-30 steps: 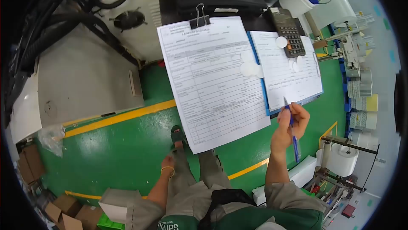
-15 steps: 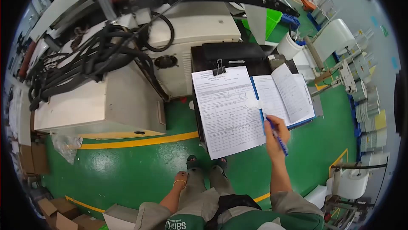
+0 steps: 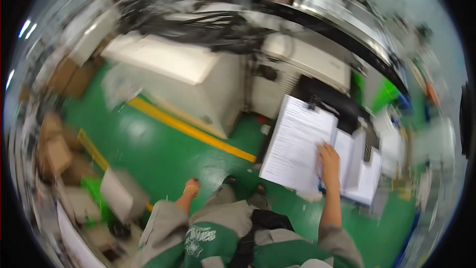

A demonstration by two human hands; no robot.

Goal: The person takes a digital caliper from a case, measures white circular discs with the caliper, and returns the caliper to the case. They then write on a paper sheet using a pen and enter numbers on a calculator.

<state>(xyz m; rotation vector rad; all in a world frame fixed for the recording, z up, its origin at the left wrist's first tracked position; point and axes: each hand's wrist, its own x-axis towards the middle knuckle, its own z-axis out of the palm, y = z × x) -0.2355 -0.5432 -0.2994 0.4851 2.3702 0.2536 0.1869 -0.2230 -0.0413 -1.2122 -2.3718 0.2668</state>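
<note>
My right hand (image 3: 329,165) is over the right edge of the printed form (image 3: 301,141), its fingers reaching onto the sheet. A blue pen (image 3: 321,185) is held in that hand, partly hidden under the palm. The form is in a black binder clip (image 3: 316,103) at its top. Next to it on the right lies an open notebook (image 3: 364,181) with handwritten pages and a lifted leaf. My left hand (image 3: 192,187), a yellow band at the wrist, hangs beside my leg, away from the papers; its fingers are too blurred to make out.
A white machine cabinet (image 3: 171,65) with black cables (image 3: 208,32) stands to the left. Cardboard boxes (image 3: 58,151) sit at the lower left. A yellow line (image 3: 193,132) crosses the green floor. Beyond the papers are a black stand (image 3: 322,89) and a green bin (image 3: 384,94).
The head view has swung left, so the papers appear lower and tilted, and the picture is blurred. My right hand has moved onto the form with the pen. My left hand is farther from my leg.
</note>
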